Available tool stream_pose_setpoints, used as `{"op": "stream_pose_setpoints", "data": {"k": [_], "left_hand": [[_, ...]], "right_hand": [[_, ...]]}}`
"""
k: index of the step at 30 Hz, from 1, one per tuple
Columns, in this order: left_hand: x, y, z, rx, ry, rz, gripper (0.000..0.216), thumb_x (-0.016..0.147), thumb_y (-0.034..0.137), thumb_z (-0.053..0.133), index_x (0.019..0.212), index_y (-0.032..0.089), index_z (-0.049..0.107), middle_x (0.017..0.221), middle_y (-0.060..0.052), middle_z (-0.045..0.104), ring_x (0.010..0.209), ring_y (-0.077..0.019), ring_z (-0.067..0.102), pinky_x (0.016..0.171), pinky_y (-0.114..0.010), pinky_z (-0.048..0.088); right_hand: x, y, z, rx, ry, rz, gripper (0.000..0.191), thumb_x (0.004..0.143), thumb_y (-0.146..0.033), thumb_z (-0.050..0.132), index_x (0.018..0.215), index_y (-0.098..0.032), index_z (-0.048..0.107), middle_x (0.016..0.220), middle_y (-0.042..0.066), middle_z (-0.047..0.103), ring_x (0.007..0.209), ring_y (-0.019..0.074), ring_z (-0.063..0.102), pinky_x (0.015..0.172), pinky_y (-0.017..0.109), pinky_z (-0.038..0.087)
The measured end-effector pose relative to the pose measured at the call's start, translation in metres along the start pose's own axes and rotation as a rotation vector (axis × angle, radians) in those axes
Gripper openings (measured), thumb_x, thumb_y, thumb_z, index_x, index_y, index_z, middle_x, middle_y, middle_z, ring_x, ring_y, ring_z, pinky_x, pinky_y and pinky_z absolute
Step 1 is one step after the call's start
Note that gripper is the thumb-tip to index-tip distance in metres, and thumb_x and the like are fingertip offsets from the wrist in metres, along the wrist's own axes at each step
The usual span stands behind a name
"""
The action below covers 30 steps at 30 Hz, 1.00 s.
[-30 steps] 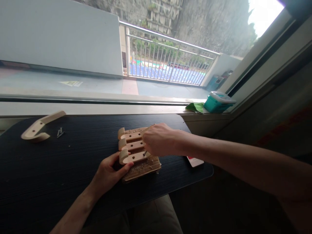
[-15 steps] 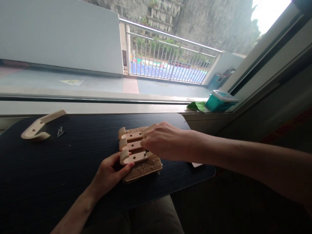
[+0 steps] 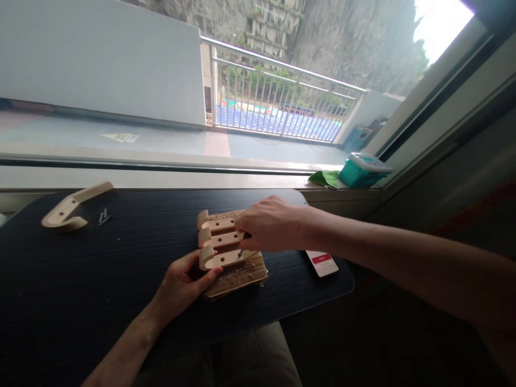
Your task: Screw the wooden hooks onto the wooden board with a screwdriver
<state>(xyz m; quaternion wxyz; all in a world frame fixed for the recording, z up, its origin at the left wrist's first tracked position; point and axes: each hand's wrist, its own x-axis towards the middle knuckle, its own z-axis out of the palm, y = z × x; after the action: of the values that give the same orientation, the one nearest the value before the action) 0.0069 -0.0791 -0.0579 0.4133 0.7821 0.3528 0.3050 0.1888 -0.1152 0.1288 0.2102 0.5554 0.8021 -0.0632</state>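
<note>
Three pale wooden hooks lie side by side on a rough wooden board (image 3: pixel 237 276), their curled ends to the left. Around the curled end of the nearest wooden hook (image 3: pixel 226 260), my left hand (image 3: pixel 181 277) is closed, thumb on the near side and fingers on the far side. My right hand (image 3: pixel 266 226) is closed over a screwdriver, mostly hidden in the fist. Its thin screwdriver shaft (image 3: pixel 241 252) points down at the right-hand hole of that same hook. Dark holes show in the other two hooks, whose right ends the right hand partly covers.
On the dark table (image 3: pixel 121 290), a loose wooden hook (image 3: pixel 64 209) lies at the left beside several screws (image 3: pixel 104 216). A phone (image 3: pixel 322 263) is under my right forearm. A teal box (image 3: pixel 363 171) and a green cloth (image 3: pixel 325 178) rest on the windowsill.
My right hand has shifted slightly up and turned at the wrist, baring more of the middle hook and the phone. My left hand keeps its grip. The view has moved a little.
</note>
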Motion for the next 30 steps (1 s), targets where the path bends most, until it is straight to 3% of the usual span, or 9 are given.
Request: {"op": "stream_pose_setpoints", "data": {"k": [7, 12, 17, 22, 26, 30], "left_hand": [[-0.001, -0.004, -0.001, -0.006, -0.003, -0.009, 0.04, 0.073, 0.044, 0.065, 0.101, 0.015, 0.065, 0.094, -0.004, 0.073, 0.084, -0.0209, 0.068, 0.073, -0.026, 0.056], [0.0, -0.005, 0.0, -0.001, -0.011, -0.007, 0.038, 0.073, 0.043, 0.064, 0.1, 0.016, 0.065, 0.097, -0.005, 0.073, 0.088, -0.0223, 0.068, 0.075, -0.028, 0.056], [0.001, -0.002, 0.0, 0.008, 0.002, -0.013, 0.038, 0.072, 0.045, 0.064, 0.098, 0.017, 0.066, 0.093, -0.004, 0.073, 0.085, -0.0217, 0.068, 0.074, -0.027, 0.057], [0.001, 0.002, 0.0, 0.031, 0.023, -0.017, 0.041, 0.071, 0.048, 0.064, 0.097, 0.017, 0.066, 0.092, -0.004, 0.074, 0.081, -0.021, 0.069, 0.072, -0.026, 0.057], [0.0, 0.005, -0.001, 0.023, 0.019, -0.011, 0.041, 0.072, 0.048, 0.063, 0.097, 0.016, 0.066, 0.09, -0.004, 0.074, 0.081, -0.021, 0.069, 0.071, -0.026, 0.057], [0.0, 0.004, -0.001, 0.028, 0.019, 0.002, 0.038, 0.072, 0.046, 0.063, 0.097, 0.016, 0.067, 0.089, -0.003, 0.074, 0.079, -0.02, 0.069, 0.069, -0.025, 0.057]], "right_hand": [[-0.003, -0.003, 0.003, -0.096, 0.002, -0.217, 0.019, 0.085, -0.005, 0.048, 0.088, -0.012, 0.065, 0.092, 0.008, 0.067, 0.084, 0.0171, 0.061, 0.062, 0.027, 0.037], [0.004, 0.003, 0.015, -0.097, -0.062, -0.082, 0.02, 0.081, -0.001, 0.048, 0.082, -0.011, 0.064, 0.082, 0.007, 0.067, 0.075, 0.0169, 0.061, 0.055, 0.026, 0.035], [0.006, 0.005, 0.02, -0.009, -0.049, -0.067, 0.018, 0.081, -0.016, 0.05, 0.08, -0.015, 0.067, 0.074, 0.007, 0.068, 0.072, 0.0188, 0.062, 0.053, 0.026, 0.037], [0.005, 0.003, 0.015, 0.048, -0.055, 0.034, 0.021, 0.082, -0.025, 0.049, 0.087, -0.016, 0.067, 0.087, 0.009, 0.069, 0.078, 0.0203, 0.062, 0.059, 0.028, 0.042], [0.0, -0.001, 0.005, -0.037, -0.005, -0.046, 0.02, 0.079, -0.019, 0.055, 0.097, -0.015, 0.063, 0.093, 0.008, 0.068, 0.079, 0.0203, 0.062, 0.057, 0.028, 0.04], [0.001, -0.004, 0.003, -0.063, 0.005, -0.214, 0.018, 0.083, -0.007, 0.049, 0.088, -0.014, 0.065, 0.083, 0.006, 0.067, 0.076, 0.0168, 0.061, 0.053, 0.026, 0.035]]}}
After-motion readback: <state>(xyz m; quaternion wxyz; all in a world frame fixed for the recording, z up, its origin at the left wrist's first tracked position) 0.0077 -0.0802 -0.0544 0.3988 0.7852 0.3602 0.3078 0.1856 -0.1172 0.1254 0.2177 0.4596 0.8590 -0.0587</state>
